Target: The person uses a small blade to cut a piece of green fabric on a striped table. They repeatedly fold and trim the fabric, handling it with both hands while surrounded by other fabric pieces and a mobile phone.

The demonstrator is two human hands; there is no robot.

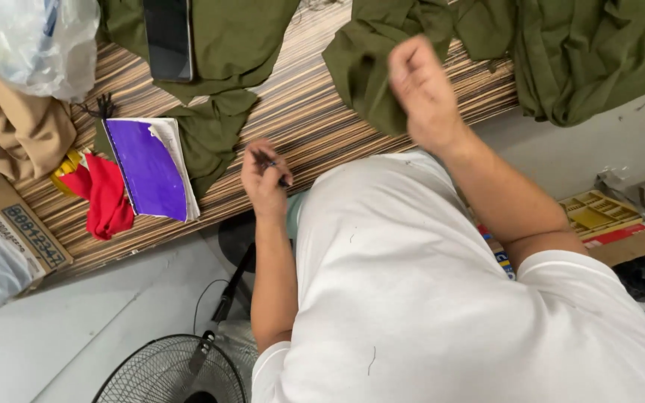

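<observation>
Left hand [265, 177] pinches small dark tool [274, 166], over striped table [300, 112] edge. Right hand [423, 89] raised, loosely fisted, empty as far as visible. Olive fabric [371, 71] at its 9 o'clock, touching; right hand nearer.

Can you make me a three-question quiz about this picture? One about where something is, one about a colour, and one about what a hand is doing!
1. Where is the purple notebook?
A. on the striped table
B. on the fan
C. on the floor

2. What colour is the cloth by the right hand?
A. blue
B. olive green
C. white

3. How is the left hand?
A. flat open
B. in a pocket
C. closed on a small dark tool

Answers:
1. A, it lies on the tabletop beside a red cloth.
2. B, the folds are dull green.
3. C, the fingers curl round the tool.
</observation>
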